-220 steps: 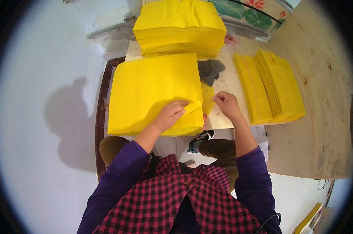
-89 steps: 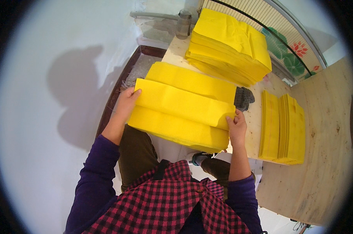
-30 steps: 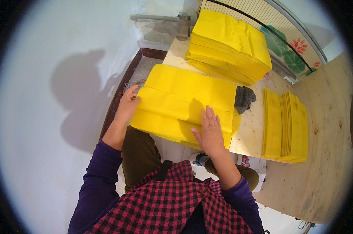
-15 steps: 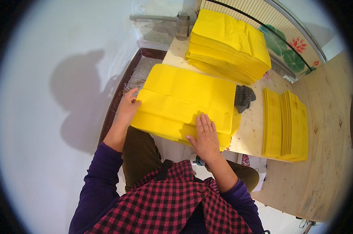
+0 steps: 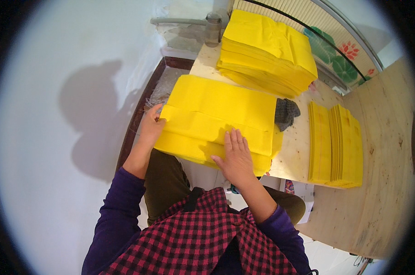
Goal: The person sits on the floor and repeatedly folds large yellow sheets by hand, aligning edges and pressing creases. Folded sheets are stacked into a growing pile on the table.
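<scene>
A wide pile of yellow paper sheets (image 5: pixel 221 107) lies on the wooden table (image 5: pixel 299 142) in front of me, its top sheet folded over toward me. My left hand (image 5: pixel 151 126) grips the pile's left edge, fingers curled around the paper. My right hand (image 5: pixel 236 153) lies flat, fingers apart, on the folded near part of the sheet.
A thick stack of yellow sheets (image 5: pixel 267 50) sits at the table's far end. Folded yellow packs (image 5: pixel 334 144) stand in a row at the right. A dark grey cloth (image 5: pixel 286 113) lies between them. A plywood board (image 5: pixel 386 151) is at the right, a white wall at the left.
My right hand has slid down and left across the folded sheet, pressing it flat. My left hand stays at the left edge.
</scene>
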The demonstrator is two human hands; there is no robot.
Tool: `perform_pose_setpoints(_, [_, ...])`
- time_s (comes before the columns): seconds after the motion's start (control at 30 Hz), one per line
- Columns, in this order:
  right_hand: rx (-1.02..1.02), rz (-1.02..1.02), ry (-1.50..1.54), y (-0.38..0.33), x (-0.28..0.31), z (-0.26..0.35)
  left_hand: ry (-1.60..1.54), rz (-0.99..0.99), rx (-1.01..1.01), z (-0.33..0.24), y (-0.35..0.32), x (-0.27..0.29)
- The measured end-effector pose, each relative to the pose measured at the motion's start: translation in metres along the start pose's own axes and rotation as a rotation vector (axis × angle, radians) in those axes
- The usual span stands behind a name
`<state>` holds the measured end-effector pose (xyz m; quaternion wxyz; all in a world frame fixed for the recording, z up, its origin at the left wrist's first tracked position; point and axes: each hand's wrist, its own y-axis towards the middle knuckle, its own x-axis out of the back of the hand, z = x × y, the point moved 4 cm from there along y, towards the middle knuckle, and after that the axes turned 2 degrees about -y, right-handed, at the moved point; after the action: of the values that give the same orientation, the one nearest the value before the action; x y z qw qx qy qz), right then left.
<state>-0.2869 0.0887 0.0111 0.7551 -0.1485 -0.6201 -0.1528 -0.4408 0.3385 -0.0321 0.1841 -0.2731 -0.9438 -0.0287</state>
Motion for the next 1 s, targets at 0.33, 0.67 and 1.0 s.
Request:
perform_pose_setpoints(0.33, [-0.021,-0.006,-0.098,0.006,-0.018,-0.008,0.062,-0.019,-0.025,0.007,0.004,-0.002])
perform_pose_setpoints(0.67, [-0.086,-0.006,-0.104,0.003,-0.021,-0.018,0.446,-0.235,-0.434,-0.035,-0.017,-0.009])
perform_pose_setpoints(1.0, [-0.106,-0.018,-0.082,0.000,-0.024,-0.023,0.776,0.327,-0.493,-0.066,-0.073,-0.118])
